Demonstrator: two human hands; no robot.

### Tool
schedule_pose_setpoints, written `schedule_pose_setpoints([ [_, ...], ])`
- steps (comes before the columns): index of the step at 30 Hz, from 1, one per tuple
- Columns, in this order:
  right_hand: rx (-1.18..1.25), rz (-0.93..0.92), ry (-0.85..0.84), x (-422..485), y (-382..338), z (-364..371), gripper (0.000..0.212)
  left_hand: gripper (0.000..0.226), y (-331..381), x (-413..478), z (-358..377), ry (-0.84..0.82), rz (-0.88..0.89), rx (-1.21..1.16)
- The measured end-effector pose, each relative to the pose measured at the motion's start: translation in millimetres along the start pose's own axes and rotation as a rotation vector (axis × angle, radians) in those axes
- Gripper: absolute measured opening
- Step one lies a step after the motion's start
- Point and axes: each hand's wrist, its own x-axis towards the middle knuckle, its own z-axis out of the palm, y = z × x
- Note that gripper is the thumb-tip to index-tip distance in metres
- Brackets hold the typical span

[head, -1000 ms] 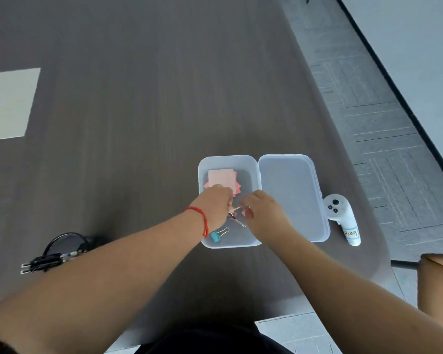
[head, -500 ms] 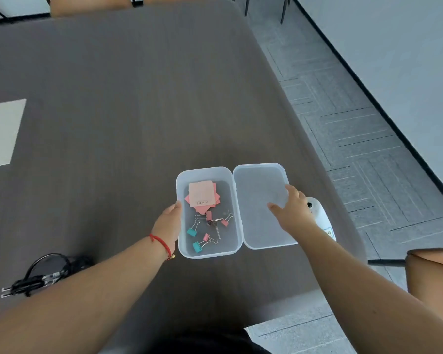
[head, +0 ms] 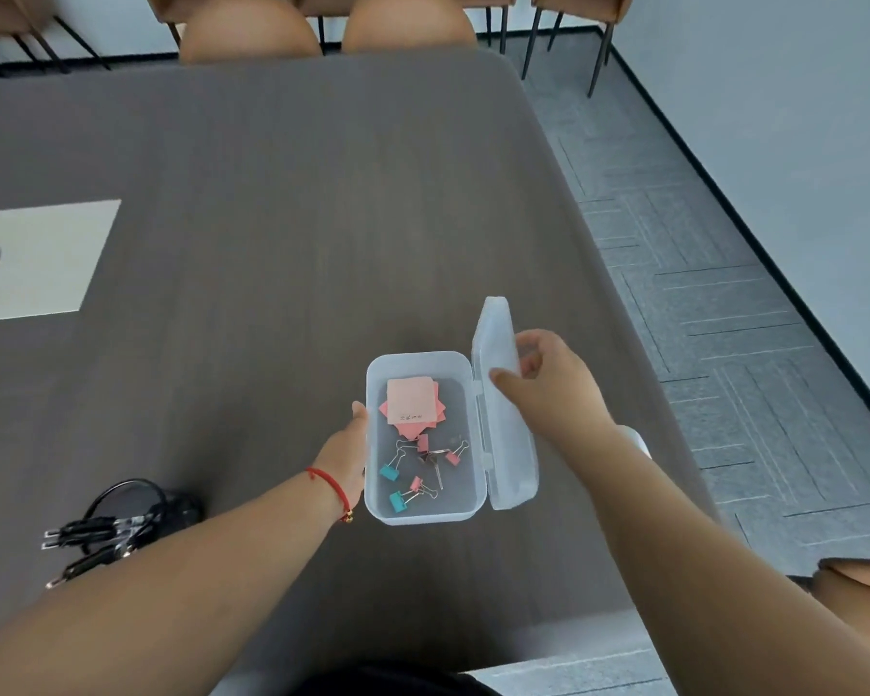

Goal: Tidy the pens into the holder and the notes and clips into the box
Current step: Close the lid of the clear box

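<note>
The box sits between the two hands, its long side running away from the person. The left hand lies flat against the box's left wall, fingers loose, bracing rather than gripping. The right hand pinches the lid, thumb on the inner face and fingers behind the far edge, with the lid stood up nearly on end.

The hinge runs along the box's right wall, parallel to that long side, so the lid lies just right of the tray and must swing leftward, toward the left hand, to shut. The right hand is the one on the lid; the left is placed to stop the box sliding under that push.

Inside, the notes lie at the far end, ahead of the left fingertips, and the clips are scattered at the near end. The pens rest in the holder, well left of the left forearm. Judging by this, closing the lid looks like the last step.
</note>
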Motion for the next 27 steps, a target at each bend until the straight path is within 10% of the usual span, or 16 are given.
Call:
schedule_pose_setpoints([
  [27, -1.005, -0.306, -0.346, -1, -24, 191, 0.063, 0.068, -38, -2, -112, -0.021, -0.083, -0.021],
])
